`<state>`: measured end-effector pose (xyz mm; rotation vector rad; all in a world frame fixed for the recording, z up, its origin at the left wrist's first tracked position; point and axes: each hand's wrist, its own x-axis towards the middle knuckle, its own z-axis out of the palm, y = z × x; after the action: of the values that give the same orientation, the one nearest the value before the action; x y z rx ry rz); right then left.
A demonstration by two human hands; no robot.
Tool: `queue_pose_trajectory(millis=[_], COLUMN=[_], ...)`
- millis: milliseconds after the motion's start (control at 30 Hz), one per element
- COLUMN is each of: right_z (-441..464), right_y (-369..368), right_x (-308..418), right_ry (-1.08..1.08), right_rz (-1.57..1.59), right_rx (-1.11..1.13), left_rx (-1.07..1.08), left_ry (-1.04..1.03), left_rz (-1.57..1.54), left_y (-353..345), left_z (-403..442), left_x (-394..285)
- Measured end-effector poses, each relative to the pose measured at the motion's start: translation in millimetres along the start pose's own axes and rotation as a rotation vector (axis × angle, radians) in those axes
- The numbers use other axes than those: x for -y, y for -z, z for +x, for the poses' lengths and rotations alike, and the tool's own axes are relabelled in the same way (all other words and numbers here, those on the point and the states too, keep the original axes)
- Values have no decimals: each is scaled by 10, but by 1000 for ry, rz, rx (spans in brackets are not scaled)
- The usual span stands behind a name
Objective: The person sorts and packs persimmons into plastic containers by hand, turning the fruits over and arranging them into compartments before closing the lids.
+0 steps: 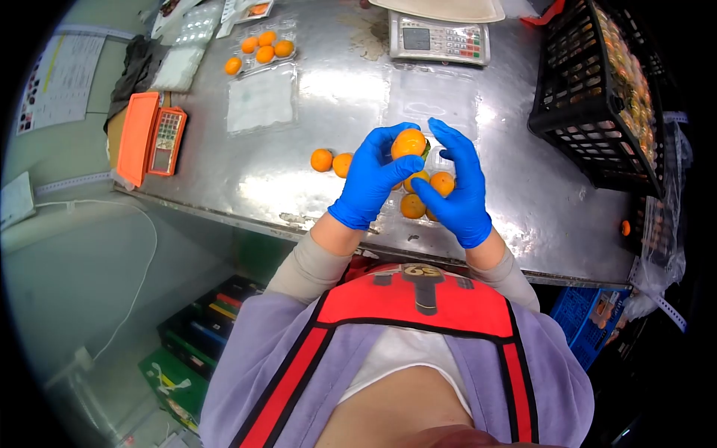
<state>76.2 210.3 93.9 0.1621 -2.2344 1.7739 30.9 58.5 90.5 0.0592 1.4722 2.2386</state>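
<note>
We see one orange (408,143) pinched in our left hand (379,176), over clustered oranges (415,204) near the counter's (254,175) near edge. Our right hand (461,190) curves beside, thumb and fingers apart. Black crate (590,112) at right edge.

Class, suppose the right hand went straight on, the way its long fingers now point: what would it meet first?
Most likely the clear plastic packaging lying ahead of the right hand, with the scale farther along. How high the hand sits is unclear, so it might pass over the packaging.
</note>
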Motion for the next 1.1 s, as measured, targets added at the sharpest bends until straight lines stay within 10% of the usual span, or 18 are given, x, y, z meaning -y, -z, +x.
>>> queue_pose_trajectory(millis=[233, 667, 1100], right_z=[38, 4, 157], right_y=[-89, -26, 98], right_x=[-85, -151, -283], right_ry=[24, -518, -568], right_rz=[13, 706, 516], right_rx=[-17, 141, 102], left_rx=[19, 384, 139], left_ry=[224, -344, -87], left_rz=[-117, 497, 88], left_y=[69, 269, 301], left_z=[41, 124, 239], left_x=[-4, -45, -54])
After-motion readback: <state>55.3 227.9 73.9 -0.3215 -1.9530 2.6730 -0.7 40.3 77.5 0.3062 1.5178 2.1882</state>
